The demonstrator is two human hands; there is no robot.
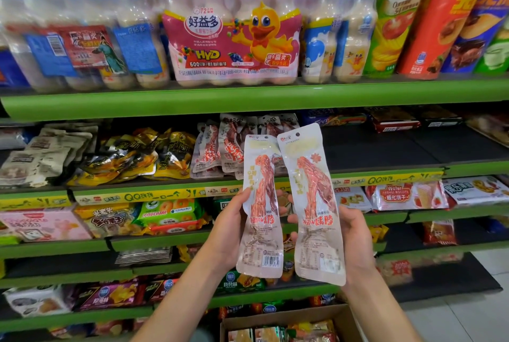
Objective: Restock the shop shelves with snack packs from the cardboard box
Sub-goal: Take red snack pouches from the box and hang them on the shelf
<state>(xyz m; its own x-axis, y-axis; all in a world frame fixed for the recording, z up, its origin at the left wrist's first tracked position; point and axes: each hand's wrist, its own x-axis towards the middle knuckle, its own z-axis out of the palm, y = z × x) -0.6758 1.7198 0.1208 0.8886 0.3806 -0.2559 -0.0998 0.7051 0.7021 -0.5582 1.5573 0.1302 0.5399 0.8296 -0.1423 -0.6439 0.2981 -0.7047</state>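
A shop aisle: green shelves [248, 99] stocked with bottled yogurt drink multipacks [231, 38], snack packets [170, 212] and yellow price strips [154, 196].

Two upright snack packs [286, 203] (side by side)

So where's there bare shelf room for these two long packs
Free: the dark shelf right of the matching white duck-neck packs, before the red boxes. Crowded: left of them, yellow foil pouches and beige packets.

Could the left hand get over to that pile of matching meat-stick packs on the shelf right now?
Probably yes. The left hand grips a snack pack, but nothing stands between it and the matching packs lying at the open shelf front just above. It could set its pack there, though not grasp another.
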